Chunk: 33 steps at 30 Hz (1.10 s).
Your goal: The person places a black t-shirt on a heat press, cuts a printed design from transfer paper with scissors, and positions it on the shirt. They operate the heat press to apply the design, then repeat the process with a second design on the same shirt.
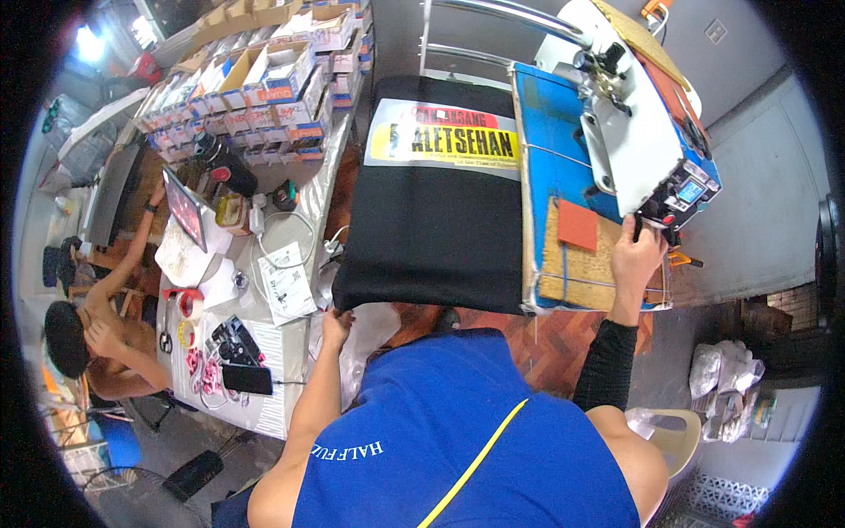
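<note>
Black fabric (pixel 431 238) lies stretched flat in front of me, with a white printed sheet (pixel 440 136) in yellow and red at its far end. At the near left corner of the fabric, my left hand (pixel 335 329) is closed with its fingertips on the edge. Off to the right, my right hand (pixel 637 260) is closed at the lower edge of a white heat press (pixel 647 132), just below its control box (pixel 679 195) with a lit blue screen. Beneath the press is a blue-covered board (pixel 546 114) with an orange-red square pad (pixel 577 226).
At the left, a cluttered table (pixel 273 387) carries a phone (pixel 247 379), tape rolls, a tablet (pixel 184 209) and papers. Stacked cardboard boxes (pixel 282 79) stand behind it. Another person (pixel 123 343) sits at the far left. Plastic-wrapped bundles (pixel 726 387) lie at the right.
</note>
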Available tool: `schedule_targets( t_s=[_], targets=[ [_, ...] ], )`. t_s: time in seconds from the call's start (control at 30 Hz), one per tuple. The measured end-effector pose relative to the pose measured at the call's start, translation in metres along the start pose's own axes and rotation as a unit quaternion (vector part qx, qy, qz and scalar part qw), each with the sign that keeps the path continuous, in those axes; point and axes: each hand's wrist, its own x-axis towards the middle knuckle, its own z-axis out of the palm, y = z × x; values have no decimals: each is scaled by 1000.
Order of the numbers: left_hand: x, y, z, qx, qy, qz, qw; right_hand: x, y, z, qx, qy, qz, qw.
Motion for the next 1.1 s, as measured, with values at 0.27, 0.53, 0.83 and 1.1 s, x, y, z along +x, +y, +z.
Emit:
schedule_targets(
  t_s=[0.27,0.53,0.83,1.1],
  targets=[
    [-36,-118,-5,296,-154,-39,942,-17,-105,-31,128,125,-109,978],
    [-98,-175,-21,351,-146,-180,907,-24,-199,-53,188,129,-209,951],
    [-155,-180,-31,198,-50,-111,973,-36,-213,-57,130,184,-201,953],
    [-208,-262,-42,386,-141,-170,896,-31,-211,-50,127,202,-180,954]
  ],
)
